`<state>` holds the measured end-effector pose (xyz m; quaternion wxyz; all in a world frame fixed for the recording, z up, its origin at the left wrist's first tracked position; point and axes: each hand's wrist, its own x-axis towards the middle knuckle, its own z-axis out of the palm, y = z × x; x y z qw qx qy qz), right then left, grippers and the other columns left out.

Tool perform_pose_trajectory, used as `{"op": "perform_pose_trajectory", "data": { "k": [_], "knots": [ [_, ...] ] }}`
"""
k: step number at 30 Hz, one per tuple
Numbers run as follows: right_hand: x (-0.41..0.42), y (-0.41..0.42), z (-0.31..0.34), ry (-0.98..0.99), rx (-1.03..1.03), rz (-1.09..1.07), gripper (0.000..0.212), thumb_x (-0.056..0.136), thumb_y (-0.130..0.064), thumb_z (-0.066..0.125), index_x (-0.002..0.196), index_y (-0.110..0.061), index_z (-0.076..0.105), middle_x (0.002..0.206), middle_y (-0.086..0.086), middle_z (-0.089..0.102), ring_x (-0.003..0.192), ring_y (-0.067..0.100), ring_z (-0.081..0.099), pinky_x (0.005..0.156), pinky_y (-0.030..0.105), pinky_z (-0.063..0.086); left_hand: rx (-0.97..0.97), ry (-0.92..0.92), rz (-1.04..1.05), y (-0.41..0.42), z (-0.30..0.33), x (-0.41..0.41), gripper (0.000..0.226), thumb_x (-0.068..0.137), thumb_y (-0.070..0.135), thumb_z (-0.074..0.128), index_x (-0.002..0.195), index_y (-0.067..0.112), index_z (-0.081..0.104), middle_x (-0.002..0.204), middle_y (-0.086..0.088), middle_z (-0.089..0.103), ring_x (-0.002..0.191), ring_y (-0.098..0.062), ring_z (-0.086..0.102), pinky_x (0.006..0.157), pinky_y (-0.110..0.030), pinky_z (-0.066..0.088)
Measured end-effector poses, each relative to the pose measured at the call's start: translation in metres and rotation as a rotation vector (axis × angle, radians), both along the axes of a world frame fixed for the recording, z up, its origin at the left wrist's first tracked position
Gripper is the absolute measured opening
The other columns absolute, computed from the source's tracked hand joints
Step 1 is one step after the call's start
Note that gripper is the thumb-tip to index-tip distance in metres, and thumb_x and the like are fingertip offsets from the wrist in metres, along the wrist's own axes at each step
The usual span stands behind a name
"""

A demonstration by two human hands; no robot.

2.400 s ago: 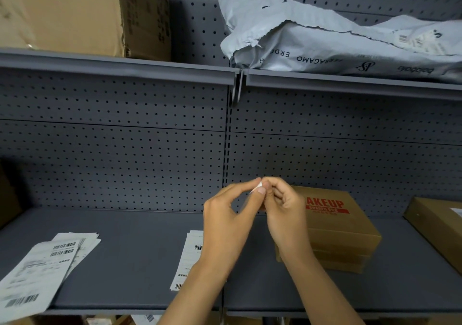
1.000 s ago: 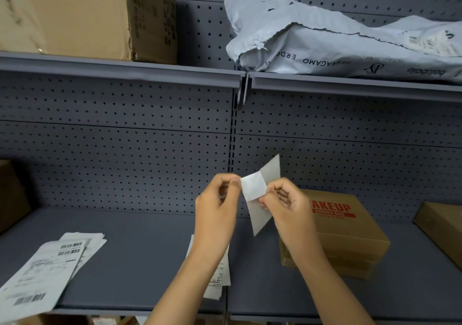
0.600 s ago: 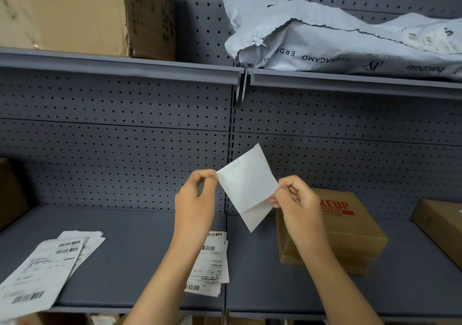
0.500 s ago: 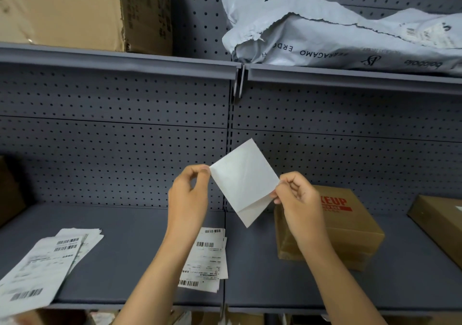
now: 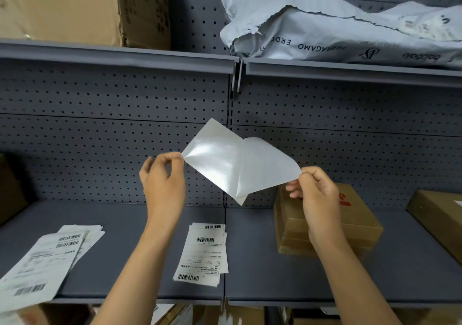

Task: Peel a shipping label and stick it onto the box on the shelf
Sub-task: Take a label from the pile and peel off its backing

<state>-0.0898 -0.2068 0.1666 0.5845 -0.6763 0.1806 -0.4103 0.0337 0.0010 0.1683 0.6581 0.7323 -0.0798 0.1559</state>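
Note:
I hold a white shipping label sheet in the air in front of the pegboard, its two layers pulled far apart. My left hand (image 5: 163,182) pinches the corner of the glossy layer (image 5: 215,159). My right hand (image 5: 316,192) pinches the corner of the matte layer (image 5: 267,169). The two layers still join along a seam near the bottom tip. Which layer is the label and which the backing I cannot tell. Behind my right hand, a brown cardboard box (image 5: 360,222) with red print sits on the grey shelf (image 5: 250,262).
A stack of printed labels (image 5: 203,249) lies on the shelf below my hands, and another pile (image 5: 42,259) lies at the left edge. A second brown box (image 5: 440,219) stands at the far right. On the upper shelf are a large carton (image 5: 75,7) and a grey mailer bag (image 5: 337,32).
My hands have moved apart and upward, and the two layers of the sheet have peeled open from a small corner split to almost their full length.

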Motion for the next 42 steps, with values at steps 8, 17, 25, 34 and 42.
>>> {"op": "perform_pose_trajectory", "data": {
  "k": [8,17,25,34,42],
  "knots": [
    [-0.009,-0.004,0.004,-0.076,0.079,-0.049,0.024,0.095,-0.005,0.043,0.082,-0.013,0.062,0.073,0.006,0.066,0.064,0.015,0.064,0.068,0.033,0.054,0.031,-0.077,0.082,0.016,0.013,0.012,0.023,0.103,0.033,0.041,0.107,0.024,0.062,0.113,0.004,0.063,0.144,-0.015,0.026,0.111,-0.04,0.032],
    [-0.022,-0.01,0.019,-0.215,0.202,-0.059,0.025,0.096,-0.008,0.039,0.089,-0.009,0.062,0.071,0.004,0.071,0.059,0.013,0.064,0.059,0.03,0.051,0.042,-0.052,0.147,0.024,0.016,0.008,0.025,0.101,0.035,0.036,0.107,0.028,0.059,0.094,-0.002,0.061,0.116,-0.01,0.03,0.115,-0.053,0.03],
    [-0.037,-0.009,0.032,-0.318,0.19,-0.044,0.025,0.095,-0.005,0.035,0.082,-0.011,0.054,0.063,0.003,0.058,0.052,0.015,0.059,0.05,0.027,0.046,0.032,-0.05,0.252,0.049,0.027,0.012,0.027,0.098,0.029,0.034,0.103,0.024,0.06,0.09,0.002,0.06,0.131,-0.034,0.043,0.107,-0.034,0.019],
    [-0.02,0.019,0.006,-0.082,0.046,0.017,0.028,0.099,-0.009,0.037,0.081,-0.018,0.057,0.049,-0.003,0.059,0.051,0.016,0.057,0.057,0.033,0.048,0.142,-0.194,0.236,0.042,0.027,-0.011,0.021,0.104,0.027,0.037,0.101,0.025,0.058,0.077,0.017,0.055,0.109,-0.022,0.048,0.094,-0.031,0.018],
    [0.019,0.044,-0.06,0.247,-0.041,0.086,0.028,0.099,-0.015,0.041,0.079,-0.011,0.059,0.056,0.003,0.063,0.055,0.018,0.067,0.063,0.038,0.058,0.233,-0.234,0.224,0.033,0.011,-0.028,0.021,0.105,0.029,0.04,0.096,0.029,0.059,0.076,0.013,0.056,0.1,-0.015,0.043,0.079,-0.028,0.016]
  ]
}}
